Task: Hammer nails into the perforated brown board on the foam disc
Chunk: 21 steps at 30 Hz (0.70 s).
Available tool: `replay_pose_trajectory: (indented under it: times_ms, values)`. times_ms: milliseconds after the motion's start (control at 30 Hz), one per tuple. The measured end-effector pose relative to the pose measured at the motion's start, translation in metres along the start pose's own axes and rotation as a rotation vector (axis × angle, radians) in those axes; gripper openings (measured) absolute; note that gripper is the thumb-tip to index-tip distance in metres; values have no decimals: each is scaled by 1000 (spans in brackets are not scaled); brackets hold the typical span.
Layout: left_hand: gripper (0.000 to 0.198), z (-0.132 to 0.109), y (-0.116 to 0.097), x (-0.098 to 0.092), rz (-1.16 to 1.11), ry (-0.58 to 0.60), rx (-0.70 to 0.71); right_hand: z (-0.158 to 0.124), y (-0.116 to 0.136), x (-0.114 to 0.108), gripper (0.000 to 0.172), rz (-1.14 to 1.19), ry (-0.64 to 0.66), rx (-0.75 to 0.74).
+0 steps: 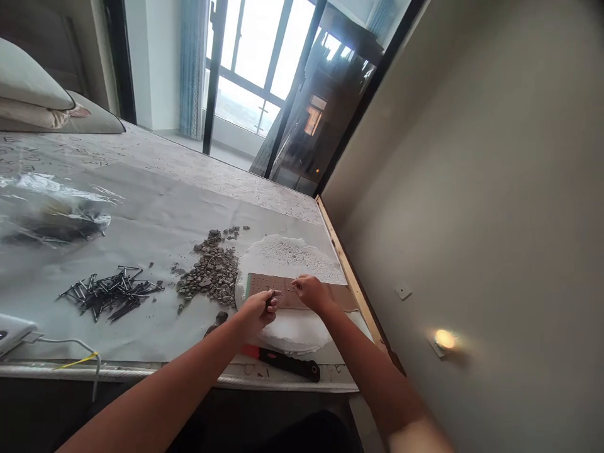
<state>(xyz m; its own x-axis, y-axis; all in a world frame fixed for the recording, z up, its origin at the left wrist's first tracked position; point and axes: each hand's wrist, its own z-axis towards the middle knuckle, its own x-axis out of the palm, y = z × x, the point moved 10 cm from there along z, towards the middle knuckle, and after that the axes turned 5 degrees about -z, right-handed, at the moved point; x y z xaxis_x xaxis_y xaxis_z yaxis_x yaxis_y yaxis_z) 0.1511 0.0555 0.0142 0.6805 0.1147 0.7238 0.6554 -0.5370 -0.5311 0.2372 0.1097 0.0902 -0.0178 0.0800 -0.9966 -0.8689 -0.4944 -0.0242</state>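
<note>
A thin brown board (264, 286) with rows of small holes lies on a round white foam slab (283, 255) near the table's front right corner. My left hand (255, 311) is closed in a pinch on a small dark thing, perhaps a nail, at the board's front edge. My right hand (309, 292) rests on the board beside it, fingers curled and pressed down on the surface. A tool with a red and black handle (287, 362) lies under my left forearm at the table's edge.
A heap of grey rubble (212, 270) sits left of the foam. A pile of dark nails (111, 292) lies further left, and a clear plastic bag (51, 217) behind it. A white device with a cable (14, 330) is at far left. The wall stands close on the right.
</note>
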Motion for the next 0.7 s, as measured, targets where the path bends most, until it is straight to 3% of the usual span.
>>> replay_pose_trajectory:
  times_ms: [267,467,700]
  values:
    - [12,12,-2,-3,82,16,22,9,13,31,20,-264,127,-139]
    - [13,17,-3,-8,114,-46,-8,7,28,34,23,-343,130,-284]
    - [8,16,-6,-6,113,-55,-1,9,33,28,23,-360,112,-319]
